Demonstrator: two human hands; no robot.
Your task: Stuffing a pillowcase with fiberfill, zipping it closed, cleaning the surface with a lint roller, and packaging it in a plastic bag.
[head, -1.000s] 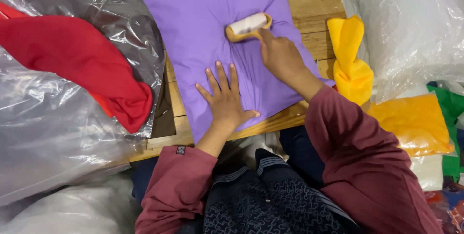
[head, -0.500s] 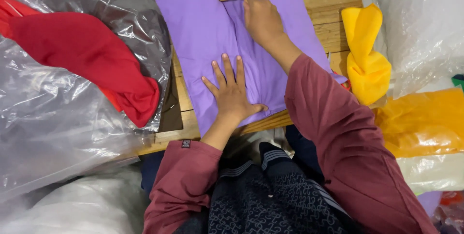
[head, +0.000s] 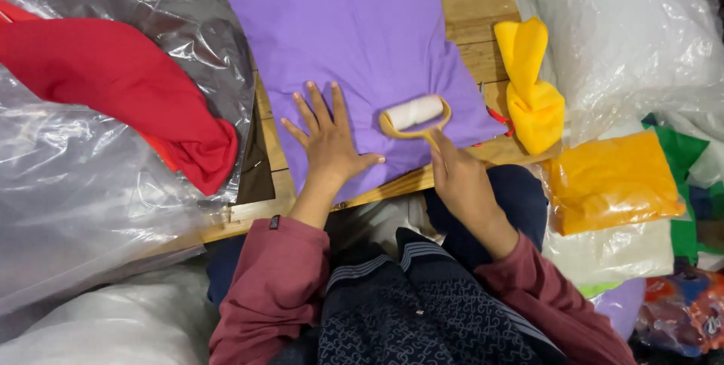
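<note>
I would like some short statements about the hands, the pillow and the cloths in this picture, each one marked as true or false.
1. The left hand lies flat with spread fingers on the square purple fabric pillow. True.
2. The right hand holds a pair of scissors. False: it holds the yellow handle of a white lint roller.
3. The lint roller rests on the purple pillow. True.
4. The folded yellow cloth lies on top of the pillow. False: it lies beside it, on the wooden table.
5. The red cloth lies on clear plastic wrap, to the pillow's left in the picture. True.
</note>
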